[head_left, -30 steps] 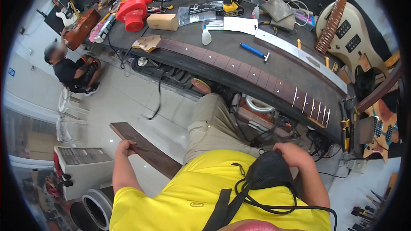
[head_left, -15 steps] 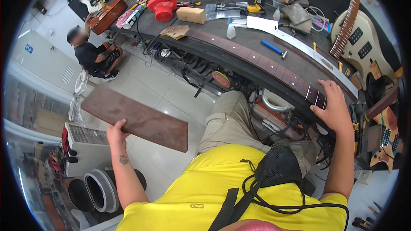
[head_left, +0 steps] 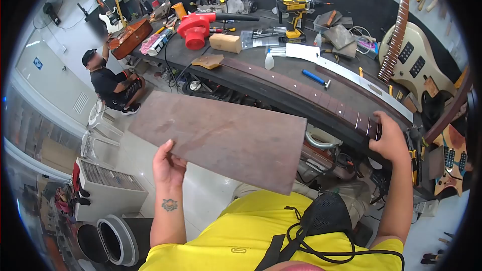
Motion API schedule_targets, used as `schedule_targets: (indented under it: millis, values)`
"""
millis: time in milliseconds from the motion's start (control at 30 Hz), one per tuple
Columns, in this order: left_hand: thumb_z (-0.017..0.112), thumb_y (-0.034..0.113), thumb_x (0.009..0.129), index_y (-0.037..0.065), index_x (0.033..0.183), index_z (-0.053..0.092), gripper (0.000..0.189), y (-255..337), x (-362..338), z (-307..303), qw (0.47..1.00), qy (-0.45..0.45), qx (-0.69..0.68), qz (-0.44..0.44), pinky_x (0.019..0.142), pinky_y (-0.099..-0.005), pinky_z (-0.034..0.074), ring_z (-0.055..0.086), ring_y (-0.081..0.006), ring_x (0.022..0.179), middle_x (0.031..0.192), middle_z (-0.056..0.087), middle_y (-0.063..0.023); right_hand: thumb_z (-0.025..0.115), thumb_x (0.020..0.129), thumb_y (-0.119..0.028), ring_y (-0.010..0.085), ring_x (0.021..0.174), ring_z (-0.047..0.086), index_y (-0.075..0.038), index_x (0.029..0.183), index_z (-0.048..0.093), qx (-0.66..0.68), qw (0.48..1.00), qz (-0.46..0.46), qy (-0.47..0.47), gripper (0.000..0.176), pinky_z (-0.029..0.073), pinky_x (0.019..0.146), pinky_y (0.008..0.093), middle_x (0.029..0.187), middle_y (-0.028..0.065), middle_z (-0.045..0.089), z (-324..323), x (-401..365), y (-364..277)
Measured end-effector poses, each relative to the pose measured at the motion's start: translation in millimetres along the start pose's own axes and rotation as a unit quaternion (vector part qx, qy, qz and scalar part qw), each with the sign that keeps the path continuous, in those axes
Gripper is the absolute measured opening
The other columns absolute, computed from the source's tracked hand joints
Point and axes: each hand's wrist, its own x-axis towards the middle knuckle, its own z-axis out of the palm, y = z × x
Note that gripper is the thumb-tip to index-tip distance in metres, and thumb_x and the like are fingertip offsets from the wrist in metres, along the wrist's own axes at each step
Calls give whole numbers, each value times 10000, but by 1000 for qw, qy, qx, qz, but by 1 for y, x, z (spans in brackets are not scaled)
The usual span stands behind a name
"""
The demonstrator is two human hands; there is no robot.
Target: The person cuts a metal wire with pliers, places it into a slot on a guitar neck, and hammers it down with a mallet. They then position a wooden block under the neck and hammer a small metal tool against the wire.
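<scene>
My left hand (head_left: 169, 168) grips a flat reddish-brown board (head_left: 231, 138) by its lower edge, thumb on the face turned toward me. The board is tilted in front of my body and hides part of the floor and the bench front. At the bench's front edge, my right hand (head_left: 390, 140) has its thumb and fingers around the near end of a guitar neck (head_left: 306, 91). This neck lies along the edge with its dotted fretboard facing up, its pale headstock (head_left: 207, 61) at the far end. A blue-handled hammer (head_left: 316, 77) lies behind it.
On the dark workbench (head_left: 241, 56) are a red blower (head_left: 195, 31), a wood block (head_left: 225, 43), a yellow drill (head_left: 295, 17) and a long white straightedge (head_left: 361, 87). A cream guitar (head_left: 414, 55) leans at right. Another person (head_left: 111, 82) crouches at far left.
My left hand has brought the board up and to the right, closer to the bench, turning its broad face more toward me. My right hand stays at the neck's end.
</scene>
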Motion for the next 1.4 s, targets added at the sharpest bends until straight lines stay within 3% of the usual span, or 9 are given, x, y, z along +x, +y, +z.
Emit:
schedule_targets:
  millis: [33, 100, 200, 367, 500, 633, 833, 1167, 1400]
  values:
    - [666, 110, 961, 12, 1177, 672, 238, -7, 2, 4, 998, -32, -23, -45, 900, -412, 640, 753, -282, 1075, 1163, 763, -124, 767, 622, -114, 451, 1038, 688, -32, 1339, 595, -3, 1000, 5, -1, 742, 558, 918, 465, 1131, 223, 696, -6, 4, 0]
    - [661, 107, 961, 6, 1188, 672, 249, -32, 0, 18, 999, -33, -10, -38, 925, -412, 636, 746, -284, 1095, 1169, 759, -130, 758, 625, -112, 428, 973, 680, -24, 1340, 585, 28, 999, -25, 25, 741, 552, 894, 452, 1073, 217, 676, -28, 7, -3]
    - [658, 135, 963, 0, 1329, 607, 394, -56, -7, 39, 994, -93, 22, -48, 1066, -454, 566, 701, -315, 1212, 1304, 719, -145, 749, 633, -104, 390, 924, 654, -21, 1341, 571, 37, 999, 2, 16, 735, 538, 867, 446, 1012, 198, 647, -68, 16, -32]
    - [663, 118, 964, -14, 1358, 583, 424, -100, -14, 85, 987, -138, 52, -68, 1018, -475, 593, 714, -310, 1186, 1296, 720, -148, 742, 637, -80, 352, 875, 647, -39, 1361, 550, -10, 998, -61, 31, 750, 531, 828, 419, 967, 170, 626, -85, 26, -33]
    - [666, 100, 972, -19, 1380, 563, 438, -143, 10, 98, 976, -173, 25, -126, 932, -460, 633, 738, -293, 1126, 1270, 722, -158, 750, 646, -82, 332, 863, 660, -58, 1359, 555, 16, 999, -46, 16, 740, 533, 806, 408, 939, 165, 630, -82, 21, -37]
    - [677, 109, 982, -27, 1350, 589, 402, -156, 8, 125, 975, -185, 27, -119, 903, -433, 642, 755, -273, 1055, 1229, 735, -147, 776, 648, -114, 329, 858, 670, -50, 1373, 550, 21, 999, -33, 13, 763, 539, 812, 398, 954, 162, 641, -73, 13, -34]
    - [688, 110, 988, -46, 1267, 641, 323, -177, 31, 133, 972, -178, 45, -149, 921, -434, 640, 759, -264, 1047, 1214, 743, -144, 787, 649, -127, 313, 822, 655, -56, 1403, 546, 19, 999, -38, 23, 794, 543, 814, 384, 957, 151, 639, -64, 11, -30]
    - [661, 131, 1042, 9, 1317, 616, 304, -205, 57, 168, 971, -157, -5, -180, 992, -464, 608, 756, -275, 1080, 1224, 749, -138, 782, 646, -91, 326, 820, 670, -86, 1460, 497, 53, 997, -30, 37, 863, 544, 797, 385, 973, 154, 649, -17, 5, -6]
    - [686, 204, 1057, 28, 1339, 608, 342, -203, 79, 175, 969, -149, 17, -195, 1025, -505, 586, 716, -299, 1170, 1281, 722, -132, 815, 643, -75, 344, 923, 670, -97, 1470, 511, 14, 998, -46, 32, 882, 543, 898, 403, 1012, 162, 673, 3, 5, 16]
